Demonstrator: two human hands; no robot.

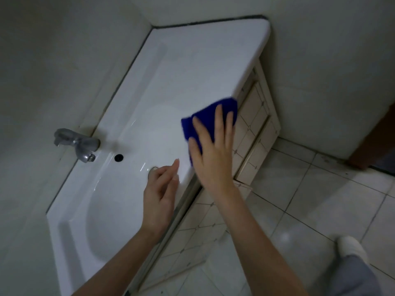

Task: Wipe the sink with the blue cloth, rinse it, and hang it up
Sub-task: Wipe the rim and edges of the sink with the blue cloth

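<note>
- Flat goes the right hand (210, 150) on the cloth (208, 113), fingers spread straight, pressing it onto the front rim of the sink (171, 71)
- The cloth lies under that palm, its blue edge poking out past the fingertips, right at the rim's outer edge
- The left hand (160, 195) is open, fingers loosely relaxed, holding nothing, over the basin just left of the right hand
- The drain (152, 170) peeks out just beyond the left fingertips; the tap (79, 144) sits well left of both hands, by the wall
</note>
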